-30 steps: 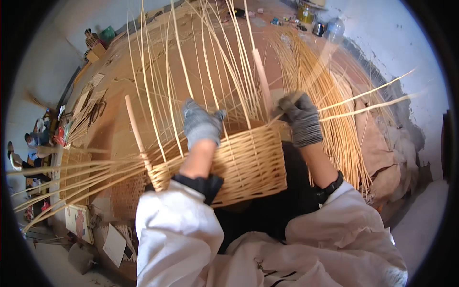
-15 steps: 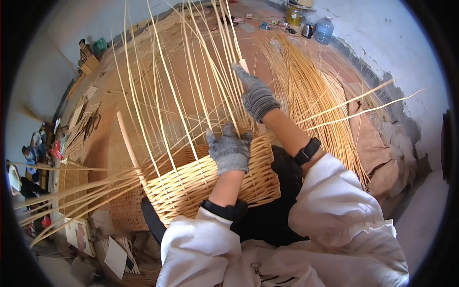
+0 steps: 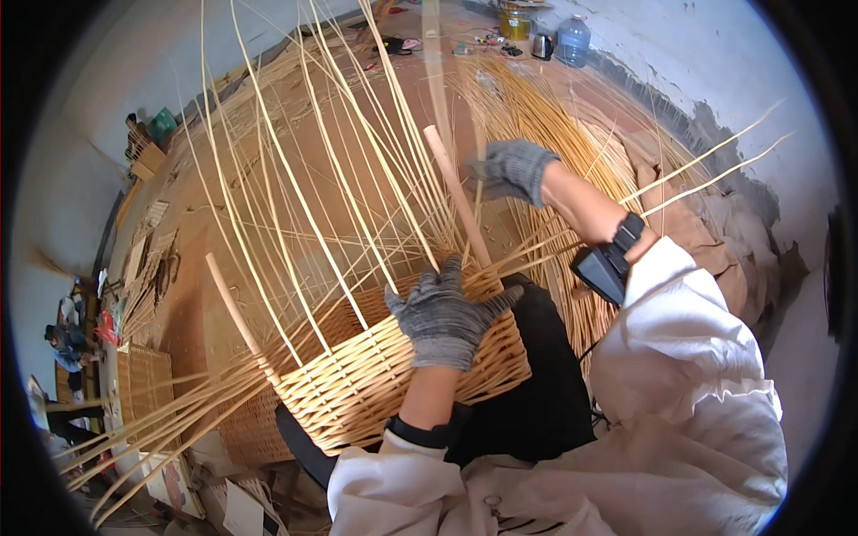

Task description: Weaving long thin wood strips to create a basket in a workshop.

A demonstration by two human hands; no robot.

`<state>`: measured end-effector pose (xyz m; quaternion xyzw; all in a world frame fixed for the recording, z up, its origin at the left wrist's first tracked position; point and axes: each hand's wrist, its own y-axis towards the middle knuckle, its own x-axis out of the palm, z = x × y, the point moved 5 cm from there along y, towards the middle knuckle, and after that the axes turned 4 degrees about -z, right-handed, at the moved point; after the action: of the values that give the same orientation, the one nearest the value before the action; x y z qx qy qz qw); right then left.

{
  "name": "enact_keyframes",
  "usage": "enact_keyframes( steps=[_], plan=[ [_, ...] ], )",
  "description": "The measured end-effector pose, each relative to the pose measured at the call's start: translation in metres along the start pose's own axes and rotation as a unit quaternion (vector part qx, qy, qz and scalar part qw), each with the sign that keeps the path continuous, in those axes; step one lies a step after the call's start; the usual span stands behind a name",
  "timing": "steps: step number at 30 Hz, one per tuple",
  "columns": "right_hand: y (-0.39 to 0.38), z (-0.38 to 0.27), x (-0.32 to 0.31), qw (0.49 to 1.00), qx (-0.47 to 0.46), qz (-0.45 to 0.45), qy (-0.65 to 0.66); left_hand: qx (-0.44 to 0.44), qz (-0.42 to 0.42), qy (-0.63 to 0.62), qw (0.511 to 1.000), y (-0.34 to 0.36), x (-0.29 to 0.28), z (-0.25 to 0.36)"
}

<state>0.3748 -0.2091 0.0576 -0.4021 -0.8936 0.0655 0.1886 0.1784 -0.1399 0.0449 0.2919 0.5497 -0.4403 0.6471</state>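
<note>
Wicker basket [image 3: 393, 380] mid-weave: left hand [image 3: 442, 313] spread flat on its rim.
Right hand [image 3: 511, 170] pinches a stake [image 3: 456, 192] (bending it next needs steady tension).

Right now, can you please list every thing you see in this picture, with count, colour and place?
basket: one, pale yellow, half woven, centre, under the left hand
stakes: many, pale yellow, rising from the basket
thick rod: one, tan, upright by the basket rim
willow pile: one, yellow, on the floor, upper right
water bottle: one, blue, top, by the wall
kettle: one, silver, beside the bottle
left hand: grey glove, pressing on the basket wall
right hand: grey glove, gripping thin stakes
</note>
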Motion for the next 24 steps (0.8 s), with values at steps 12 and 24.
enact_keyframes(
  steps=[12, 24],
  plan=[
    [-0.064, 0.033, -0.075, 0.983, 0.083, 0.082, -0.142, 0.118, 0.233, -0.087, 0.961, 0.004, 0.022, 0.027],
    [-0.061, 0.068, -0.034, 0.845, -0.080, -0.204, -0.488, 0.162, 0.274, -0.125, 0.939, -0.002, 0.025, 0.026]
  ],
)
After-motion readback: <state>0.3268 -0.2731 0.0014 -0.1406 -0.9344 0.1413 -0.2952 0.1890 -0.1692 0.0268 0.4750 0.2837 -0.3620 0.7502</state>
